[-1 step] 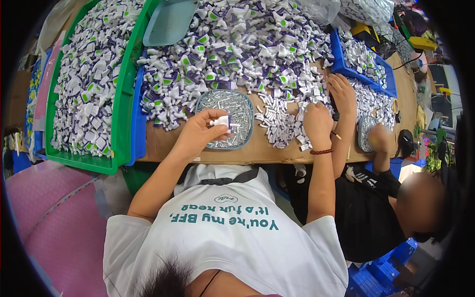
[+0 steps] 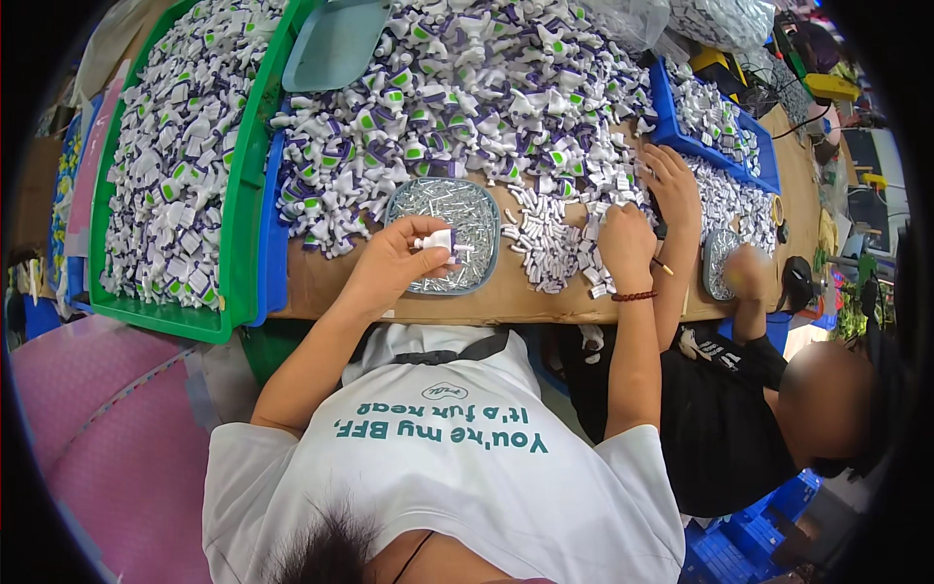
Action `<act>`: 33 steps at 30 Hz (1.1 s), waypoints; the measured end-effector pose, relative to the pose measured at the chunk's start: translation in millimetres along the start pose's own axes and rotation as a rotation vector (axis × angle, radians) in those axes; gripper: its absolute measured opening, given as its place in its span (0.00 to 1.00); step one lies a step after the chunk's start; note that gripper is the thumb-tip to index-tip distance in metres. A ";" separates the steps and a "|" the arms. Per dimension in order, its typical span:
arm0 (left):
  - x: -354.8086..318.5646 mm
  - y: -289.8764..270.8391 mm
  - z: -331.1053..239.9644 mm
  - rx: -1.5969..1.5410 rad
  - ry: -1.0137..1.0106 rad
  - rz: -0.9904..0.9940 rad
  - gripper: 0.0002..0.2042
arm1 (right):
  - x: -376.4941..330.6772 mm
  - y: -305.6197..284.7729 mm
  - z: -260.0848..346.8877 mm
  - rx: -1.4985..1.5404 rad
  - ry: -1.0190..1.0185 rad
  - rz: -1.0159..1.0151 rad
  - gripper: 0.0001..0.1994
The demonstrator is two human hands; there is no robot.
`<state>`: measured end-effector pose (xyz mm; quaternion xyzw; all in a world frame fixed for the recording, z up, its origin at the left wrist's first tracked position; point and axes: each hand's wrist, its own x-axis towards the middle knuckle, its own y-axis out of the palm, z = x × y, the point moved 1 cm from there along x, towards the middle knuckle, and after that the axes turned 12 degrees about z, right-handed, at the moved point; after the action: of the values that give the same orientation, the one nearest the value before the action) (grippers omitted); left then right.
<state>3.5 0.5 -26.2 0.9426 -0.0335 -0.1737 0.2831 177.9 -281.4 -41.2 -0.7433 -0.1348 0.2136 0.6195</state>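
Note:
My left hand (image 2: 387, 267) pinches a small white and purple plastic figure part (image 2: 435, 239) between thumb and fingers. It is held over the near left side of a grey tray (image 2: 498, 239) full of shiny metal pins (image 2: 452, 201). Farther right, my right hand (image 2: 626, 237) is closed and turned down at a scatter of small white and purple plastic pieces (image 2: 548, 238). Its fingertips are hidden, so whatever they pinch does not show. Beyond both hands spreads a large heap of white, purple and green plastic parts (image 2: 467, 92).
A green crate (image 2: 230, 263) of similar parts stands at left, beside a blue bin (image 2: 273, 229). An empty grey tray (image 2: 331, 44) lies at the back. A co-worker's hand (image 2: 671, 190) reaches in close beside my right one. A blue bin (image 2: 715, 151) and second pin tray (image 2: 718, 277) sit right.

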 end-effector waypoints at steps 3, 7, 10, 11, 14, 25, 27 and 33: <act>-0.7 0.2 1.0 0.021 0.014 0.016 0.15 | 8.1 11.5 -5.8 -0.058 0.044 0.030 0.06; -4.7 -0.4 -6.0 -0.034 -0.012 -0.009 0.14 | 12.4 15.1 -4.5 -0.050 0.019 -0.029 0.07; -6.1 -2.8 -9.2 -0.031 -0.021 -0.014 0.12 | 14.0 5.2 -2.9 0.056 0.014 -0.023 0.05; -6.3 -3.0 -9.6 -0.051 -0.014 -0.018 0.12 | 14.9 -0.7 -1.8 0.104 0.014 0.000 0.05; -6.4 -2.5 -9.9 -0.105 -0.010 -0.035 0.11 | 12.6 -29.7 17.5 0.554 -0.065 0.004 0.07; -7.7 -2.1 -8.5 -0.285 -0.012 0.007 0.10 | -15.2 -75.1 142.1 1.827 -0.152 0.378 0.09; -8.3 -2.0 -9.8 -0.286 -0.007 0.003 0.10 | -15.0 -73.3 146.6 1.827 -0.155 0.367 0.09; -7.9 -4.1 -7.4 -0.284 -0.005 -0.006 0.11 | -18.1 -67.2 148.8 1.822 -0.213 0.376 0.08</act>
<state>-1.5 9.1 -20.2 0.8928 -0.0065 -0.1797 0.4130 94.3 -148.1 6.3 0.0424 0.1510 0.4004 0.9028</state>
